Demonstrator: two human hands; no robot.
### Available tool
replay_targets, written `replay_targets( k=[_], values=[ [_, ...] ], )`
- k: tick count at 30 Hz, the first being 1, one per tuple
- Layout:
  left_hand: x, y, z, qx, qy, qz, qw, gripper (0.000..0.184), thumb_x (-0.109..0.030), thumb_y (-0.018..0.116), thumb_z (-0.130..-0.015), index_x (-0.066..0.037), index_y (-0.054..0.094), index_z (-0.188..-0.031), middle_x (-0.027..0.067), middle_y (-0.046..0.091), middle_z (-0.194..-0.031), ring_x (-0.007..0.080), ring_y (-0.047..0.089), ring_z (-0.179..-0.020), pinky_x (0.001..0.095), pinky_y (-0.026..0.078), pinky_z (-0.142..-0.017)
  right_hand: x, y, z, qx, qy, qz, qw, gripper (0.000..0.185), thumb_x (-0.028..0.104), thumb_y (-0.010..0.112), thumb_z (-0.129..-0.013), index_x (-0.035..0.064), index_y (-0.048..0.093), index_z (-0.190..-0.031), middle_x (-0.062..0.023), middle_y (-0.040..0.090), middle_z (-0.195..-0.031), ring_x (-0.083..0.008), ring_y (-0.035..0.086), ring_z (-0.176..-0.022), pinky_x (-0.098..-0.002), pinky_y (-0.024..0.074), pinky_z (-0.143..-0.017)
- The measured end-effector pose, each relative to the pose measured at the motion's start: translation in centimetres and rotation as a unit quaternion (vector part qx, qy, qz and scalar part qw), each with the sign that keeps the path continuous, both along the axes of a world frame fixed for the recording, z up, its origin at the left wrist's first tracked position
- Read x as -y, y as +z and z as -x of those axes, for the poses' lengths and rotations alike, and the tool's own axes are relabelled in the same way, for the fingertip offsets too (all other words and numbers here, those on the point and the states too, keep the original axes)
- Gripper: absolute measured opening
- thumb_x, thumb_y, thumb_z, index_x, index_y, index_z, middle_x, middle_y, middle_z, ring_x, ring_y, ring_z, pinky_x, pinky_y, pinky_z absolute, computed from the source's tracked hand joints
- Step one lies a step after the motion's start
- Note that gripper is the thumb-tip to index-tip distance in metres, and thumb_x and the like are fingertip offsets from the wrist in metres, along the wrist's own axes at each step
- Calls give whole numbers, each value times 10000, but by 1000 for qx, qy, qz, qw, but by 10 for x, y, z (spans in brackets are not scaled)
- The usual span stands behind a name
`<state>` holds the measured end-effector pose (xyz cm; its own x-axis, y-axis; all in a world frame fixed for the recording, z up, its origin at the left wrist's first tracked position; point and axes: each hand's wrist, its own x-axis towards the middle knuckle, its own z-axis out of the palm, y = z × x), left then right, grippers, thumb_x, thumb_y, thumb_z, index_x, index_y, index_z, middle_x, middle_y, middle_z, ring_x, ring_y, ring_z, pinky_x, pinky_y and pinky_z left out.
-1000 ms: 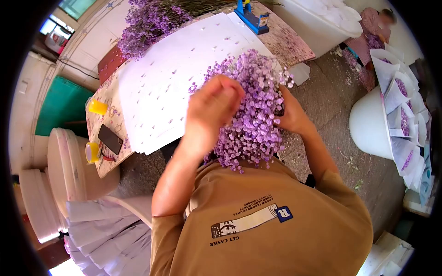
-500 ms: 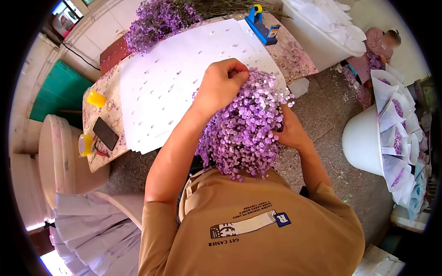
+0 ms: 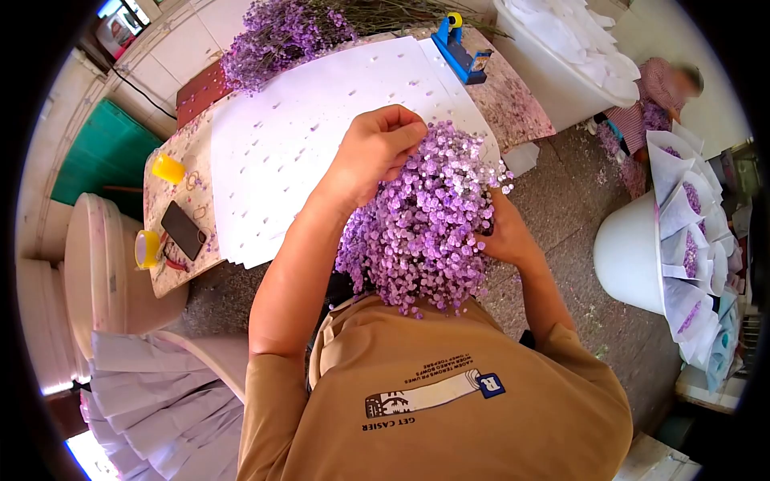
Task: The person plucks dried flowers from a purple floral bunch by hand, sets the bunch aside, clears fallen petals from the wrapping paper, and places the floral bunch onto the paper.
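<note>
A full bunch of purple baby's breath [image 3: 425, 232] rests against my shirt front, its blossoms paler toward the upper right. My right hand [image 3: 507, 228] grips it from the right side; most of those fingers are hidden behind the flowers. At the upper left edge of the bunch, my left hand [image 3: 381, 144] is closed in a pinch, thumb against fingertips. Whatever is between those fingertips is too small to make out. Beyond both hands, large white paper sheets [image 3: 281, 160] lie on the table, scattered with tiny fallen petals.
More purple flowers [image 3: 281, 40] lie at the table's back, near a blue tape dispenser [image 3: 461, 56]. A phone [image 3: 184, 231] and yellow tape rolls [image 3: 168, 168] sit at left. A white tub [image 3: 630, 248] holds wrapped bouquets at right. Another person [image 3: 658, 96] sits at the far right.
My left hand has shifted slightly left, its pinch drawn back a little from the blossoms. My right hand and the bunch stay nearly in place.
</note>
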<state>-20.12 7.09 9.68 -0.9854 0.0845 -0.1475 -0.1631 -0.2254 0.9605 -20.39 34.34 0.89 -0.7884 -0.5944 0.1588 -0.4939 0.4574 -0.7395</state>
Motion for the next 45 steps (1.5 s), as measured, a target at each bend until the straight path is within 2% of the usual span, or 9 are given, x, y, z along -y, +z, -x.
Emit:
replay_targets(
  k=[9,13,16,19,23,29,36,38,45],
  values=[
    [-10,-11,18,-285,47,364,886,98,-85,727,-909,1,746,-952,-50,553,-733,61,407,-624,250,335,-573,3,6,-1,23,-4,-1,1000,961,52,808,-685,10,366,-1537,-249,503,-1456,-427,495,-1356,-443,404,-1135],
    [-11,-12,15,-269,60,345,897,81,-73,709,-913,-7,724,-957,-41,556,-756,61,417,-623,237,319,-556,1,4,-1,13,-4,-3,1000,966,50,806,-688,10,358,-1543,-250,495,-1467,-427,489,-1365,-443,404,-1134],
    [0,-6,10,-51,62,-110,991,37,-45,624,-927,-43,605,-895,-9,516,-757,63,358,-585,234,233,-486,-2,-1,0,-5,-3,-2,1000,980,48,805,-690,10,343,-1554,-252,488,-1477,-430,482,-1372,-442,398,-1141],
    [11,-3,2,42,6,-199,979,76,-44,604,-926,-55,571,-859,-14,495,-754,65,319,-568,246,220,-475,0,0,1,13,2,2,1000,987,46,801,-694,13,331,-1561,-252,485,-1482,-431,477,-1377,-442,394,-1146],
    [2,-14,-4,-70,24,133,988,123,-86,667,-922,10,679,-999,2,590,-787,56,445,-626,221,310,-524,2,4,0,21,0,-4,1000,988,43,799,-694,18,329,-1563,-252,483,-1483,-429,471,-1383,-442,397,-1142],
    [-11,-27,5,-207,66,346,913,178,-68,707,-850,-3,730,-1014,101,647,-746,137,570,-674,306,479,-645,2,4,-2,36,-12,2,999,942,43,793,-695,24,367,-1535,-248,509,-1454,-429,494,-1357,-445,405,-1130],
    [28,-15,-25,-86,63,-61,992,159,-157,571,-1035,-71,565,-901,-49,439,-729,50,310,-570,226,225,-490,-17,-17,6,35,-47,15,998,915,230,836,-756,-43,376,-1498,-239,609,-1340,-358,594,-1263,-439,448,-1085],
    [54,-25,-46,-48,89,-61,993,189,-204,529,-1024,-72,534,-890,-7,467,-742,62,321,-563,226,240,-482,-42,-43,22,67,-32,89,993,1037,397,848,-804,-102,299,-1529,-230,561,-1420,-299,559,-1301,-418,432,-1106],
    [102,-85,-126,71,155,-151,974,77,-83,523,-915,-47,590,-931,27,503,-723,63,312,-529,226,228,-454,-78,-77,47,-15,-85,118,989,1093,333,874,-757,-71,264,-1570,-209,475,-1510,-317,506,-1345,-417,401,-1135]
  ],
)
